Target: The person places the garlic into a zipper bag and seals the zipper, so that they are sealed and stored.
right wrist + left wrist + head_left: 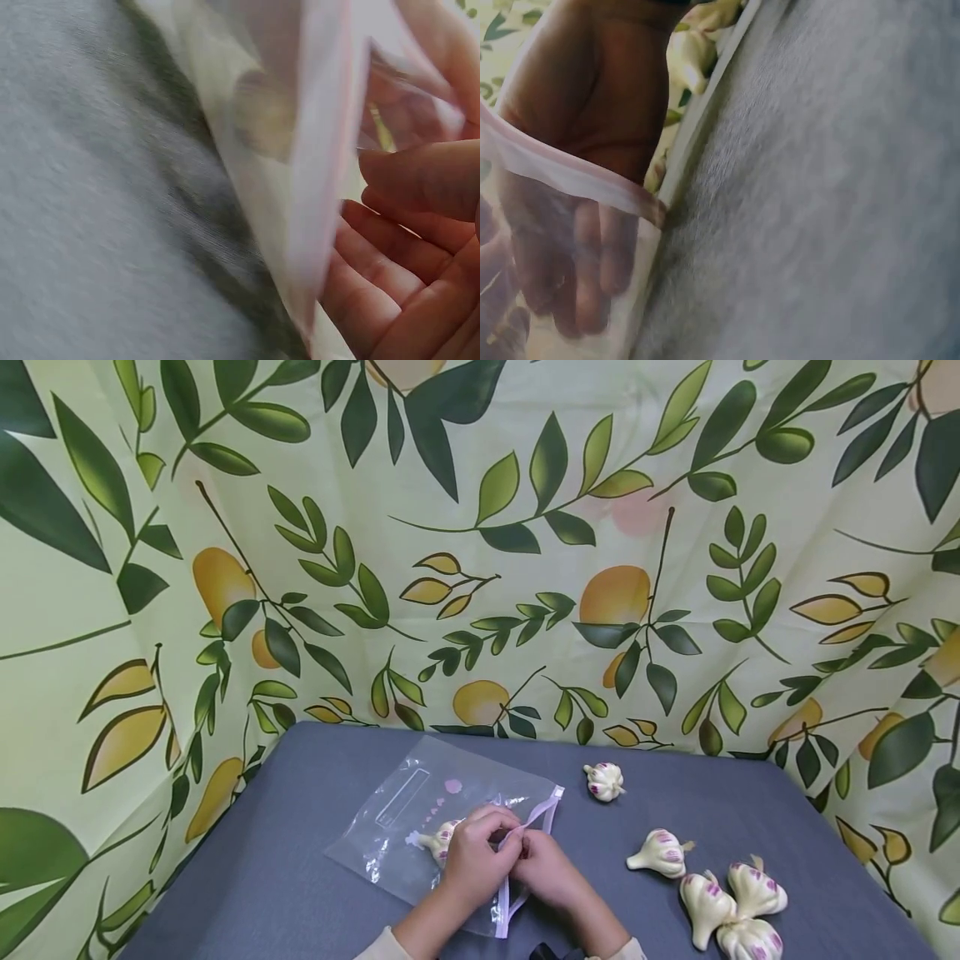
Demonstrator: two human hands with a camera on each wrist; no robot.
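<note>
A clear zip bag (420,768) with a pink-white zip strip lies on the dark table, its mouth toward the right and parted. Inside it, a garlic bulb (442,842) lies partly behind my left hand (480,847), which pinches the bag near its mouth. My right hand (551,864) meets it there, thumb and forefinger at the strip. In the left wrist view the other fingers of my right hand (592,112) extend behind the see-through plastic. The right wrist view shows my right thumb (420,176) close beside the zip strip (326,165).
To the right of the bag lie several loose garlic bulbs: one single bulb (604,782) farther back, another bulb (662,853) in the middle, and a cluster (707,906) near the front. A leaf-patterned cloth (525,610) hangs behind the grey table (300,827).
</note>
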